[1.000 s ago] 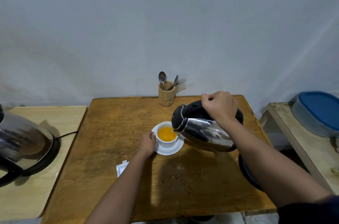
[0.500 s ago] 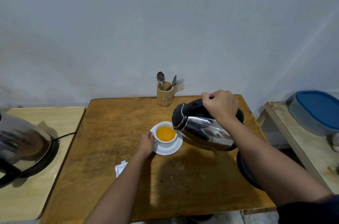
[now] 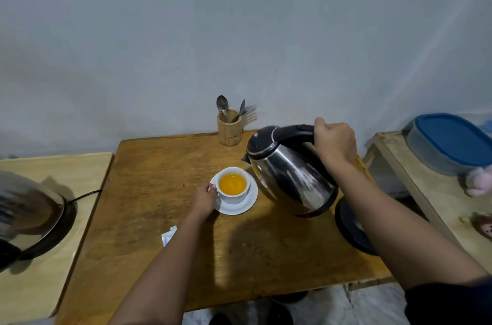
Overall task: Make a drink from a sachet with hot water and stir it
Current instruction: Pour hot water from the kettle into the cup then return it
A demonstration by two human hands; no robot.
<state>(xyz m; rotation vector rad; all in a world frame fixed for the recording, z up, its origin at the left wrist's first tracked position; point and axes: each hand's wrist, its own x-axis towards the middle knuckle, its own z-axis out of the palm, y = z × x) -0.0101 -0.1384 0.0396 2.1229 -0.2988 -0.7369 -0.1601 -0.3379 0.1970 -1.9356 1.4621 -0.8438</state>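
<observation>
The right hand (image 3: pixel 336 141) is gripping the handle of the kettle (image 3: pixel 290 177), holding it tilted just right of the cup (image 3: pixel 233 185). The left hand (image 3: pixel 204 198) fingers are pinching the cup's handle; the cup, full of orange drink, is sitting on its saucer (image 3: pixel 249 203) mid-table (image 3: pixel 149 207).

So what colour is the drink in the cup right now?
Bright orange-yellow, seen clearly in the head view inside the white cup.

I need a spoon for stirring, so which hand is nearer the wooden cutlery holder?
Right. The right hand grips the kettle handle beside the wooden cutlery holder; the left hand holds the cup, farther off.
</observation>
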